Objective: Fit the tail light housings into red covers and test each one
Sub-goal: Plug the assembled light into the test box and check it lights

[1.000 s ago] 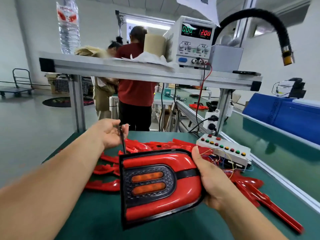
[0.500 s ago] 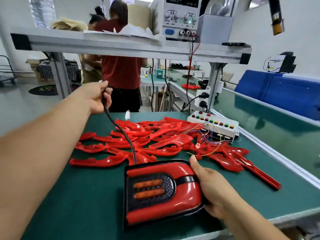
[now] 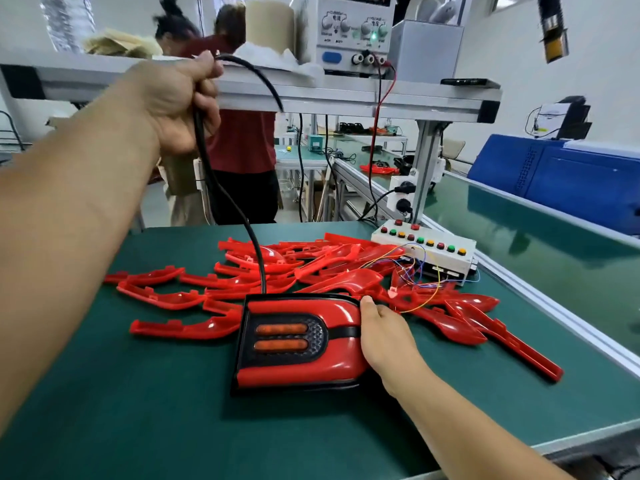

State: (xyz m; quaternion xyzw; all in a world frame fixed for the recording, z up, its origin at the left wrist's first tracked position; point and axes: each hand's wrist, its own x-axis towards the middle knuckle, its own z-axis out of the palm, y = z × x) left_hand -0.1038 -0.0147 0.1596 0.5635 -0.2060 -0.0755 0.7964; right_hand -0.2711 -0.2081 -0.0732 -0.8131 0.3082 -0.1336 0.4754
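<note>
While the right hand [image 3: 384, 341] grips the one assembled tail light [image 3: 298, 344] (glossy red cover over black housing, two amber oblong lenses) flat on the green bench mat [image 3: 138, 410], the left hand [image 3: 173, 98] is raised at 11 o'clock, fist tight round one black cable [image 3: 221, 188]. The cable runs down to the light's 12 o'clock edge. Right thumb sits on the cover's 1 o'clock corner; the other fingers are hidden at the 3 o'clock end. Loose red plastic covers [image 3: 311, 268] are heaped from 10 to 3 o'clock of the light, overlapped, well over a dozen, so no exact count. One white button box [image 3: 424, 247] at 2 o'clock has eleven round buttons, nine in a row and two behind. One white bench power supply [image 3: 356, 29] sits on the shelf at 12.
</note>
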